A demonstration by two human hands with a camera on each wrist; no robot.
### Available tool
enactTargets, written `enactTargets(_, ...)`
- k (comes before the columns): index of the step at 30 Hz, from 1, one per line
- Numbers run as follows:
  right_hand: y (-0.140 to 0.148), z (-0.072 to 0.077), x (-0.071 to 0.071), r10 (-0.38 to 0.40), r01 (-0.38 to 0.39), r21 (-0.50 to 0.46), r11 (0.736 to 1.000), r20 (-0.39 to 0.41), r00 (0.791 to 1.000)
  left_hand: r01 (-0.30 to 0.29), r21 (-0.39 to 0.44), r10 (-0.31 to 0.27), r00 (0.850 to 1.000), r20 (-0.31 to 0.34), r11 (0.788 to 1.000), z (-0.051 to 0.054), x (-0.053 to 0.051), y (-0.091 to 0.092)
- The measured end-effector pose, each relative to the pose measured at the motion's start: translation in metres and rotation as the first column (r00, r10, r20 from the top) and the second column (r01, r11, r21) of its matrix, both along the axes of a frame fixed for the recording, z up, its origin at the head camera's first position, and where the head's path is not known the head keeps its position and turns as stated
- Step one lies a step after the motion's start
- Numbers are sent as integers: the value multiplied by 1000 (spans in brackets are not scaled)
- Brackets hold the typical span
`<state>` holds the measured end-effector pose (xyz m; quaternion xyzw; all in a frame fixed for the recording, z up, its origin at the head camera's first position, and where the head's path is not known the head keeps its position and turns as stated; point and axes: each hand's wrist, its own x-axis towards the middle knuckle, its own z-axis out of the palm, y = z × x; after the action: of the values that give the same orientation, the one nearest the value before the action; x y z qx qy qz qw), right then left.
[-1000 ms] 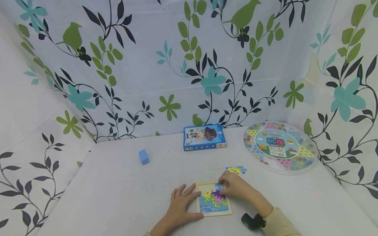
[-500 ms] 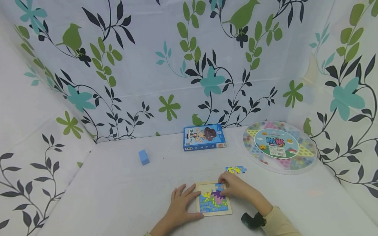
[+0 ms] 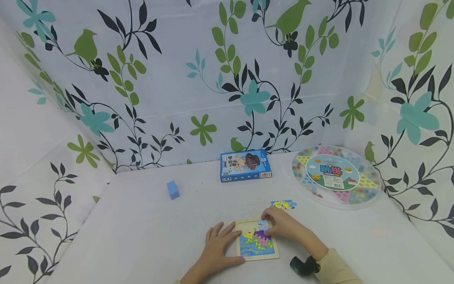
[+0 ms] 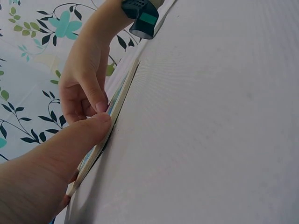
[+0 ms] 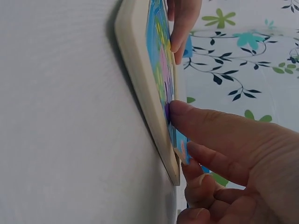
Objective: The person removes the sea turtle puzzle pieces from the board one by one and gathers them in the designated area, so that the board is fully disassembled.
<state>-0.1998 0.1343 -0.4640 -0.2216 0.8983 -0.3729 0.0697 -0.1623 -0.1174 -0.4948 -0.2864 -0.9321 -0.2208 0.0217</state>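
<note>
A small jigsaw puzzle in a wooden frame (image 3: 257, 258) lies on the white table, its picture blue, yellow, green and purple. My left hand (image 3: 220, 246) holds the frame from the left, thumb at the near corner and fingers spread along the side. In the left wrist view, the thumb (image 4: 96, 128) lies against the near edge. My right hand (image 3: 281, 224) is at the upper right corner, where it pinches a light blue puzzle piece (image 5: 182, 145) that stands tilted above the frame. The right thumb (image 5: 180, 112) touches the purple part. A strip at the puzzle's top left shows bare wood.
A yellow and blue cluster of puzzle pieces (image 3: 283, 204) lies beyond the right hand. Farther back are a blue game box (image 3: 245, 165), a blue block (image 3: 173, 189) and a round Chinese checkers set (image 3: 337, 177). A patterned curtain (image 3: 213, 79) hangs behind the table.
The light blue piece at the puzzle's upper right corner has tilted up and looks paler, with the right fingers on it. Both hands have otherwise barely moved.
</note>
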Motion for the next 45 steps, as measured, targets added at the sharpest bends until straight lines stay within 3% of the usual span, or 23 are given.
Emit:
enactTargets(16,0,1,-1,-25,25,26,999,3,1000,-1,-6,1,1000,6,1000,-2,-1,0)
enactTargets(34,4,3,-1,12,-6,75,997,-84,996,12,9,-12,1000,-7,1000,-1,0,-1)
enactTargets(39,13,4,-4,56,-52,38,998,-143,988,6,10,-6,1000,4,1000,-1,0,-1)
enactTargets(45,27,11,-10,57,-59,-5,998,-171,984,3,-5,-3,1000,11,1000,-3,-1,-2)
